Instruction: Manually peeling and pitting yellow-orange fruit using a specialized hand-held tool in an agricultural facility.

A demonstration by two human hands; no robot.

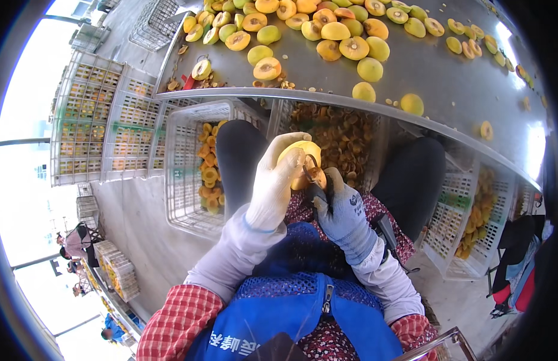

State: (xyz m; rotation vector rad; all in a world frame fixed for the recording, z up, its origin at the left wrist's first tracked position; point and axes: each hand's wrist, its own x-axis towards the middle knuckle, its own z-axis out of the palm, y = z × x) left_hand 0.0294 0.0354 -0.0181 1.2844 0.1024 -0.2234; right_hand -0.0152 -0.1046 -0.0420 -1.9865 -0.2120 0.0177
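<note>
My left hand point(275, 180), in a cream knitted glove, is closed around a yellow peach half point(301, 153) above my lap. Meeting it from the right is my right hand point(344, 212), in a grey-blue glove with dark fingertips, its fingers closed on a small tool with a thin curved metal loop point(311, 169). The loop touches the brownish-orange pit area of the fruit. The tool's handle is mostly hidden in my fingers. Beyond both hands, many halved peaches point(335, 31) lie cut side up or down on a steel table point(306, 67).
The table's raised metal edge point(261, 92) runs across in front of my knees. Below it stand a white crate point(170, 171) of peach halves at left, a bin of brown pits and scraps point(346, 135) between my knees, and another crate point(446, 216) at right. Stacked crates point(85, 122) stand farther left.
</note>
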